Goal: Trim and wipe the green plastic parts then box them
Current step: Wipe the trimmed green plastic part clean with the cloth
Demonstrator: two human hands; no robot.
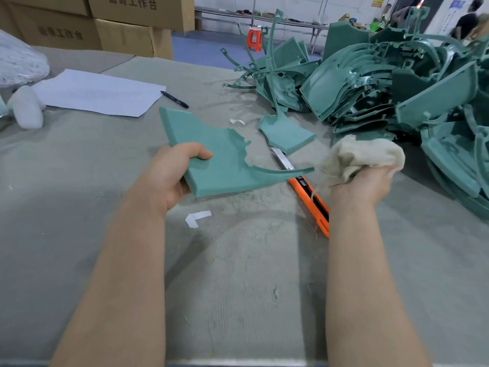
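My left hand (pixel 173 172) grips a flat green plastic part (pixel 211 147) by its near left edge, thumb on top, and holds it just above the table. The part ends in a thin curved tail pointing right. My right hand (pixel 365 184) clutches a bunched cream cloth (pixel 360 154) close to the tip of that tail. An orange utility knife (pixel 311 202) lies on the table between my hands, its blade extended under the part. A smaller green part (pixel 285 133) lies beyond the knife.
A large heap of green plastic parts (pixel 397 83) fills the right side of the grey table (pixel 238 287). White paper (pixel 98 91), a black pen (pixel 174 99) and white wadding (pixel 26 107) lie at left. Cardboard boxes (pixel 127 35) stand behind. People stand in the far right background.
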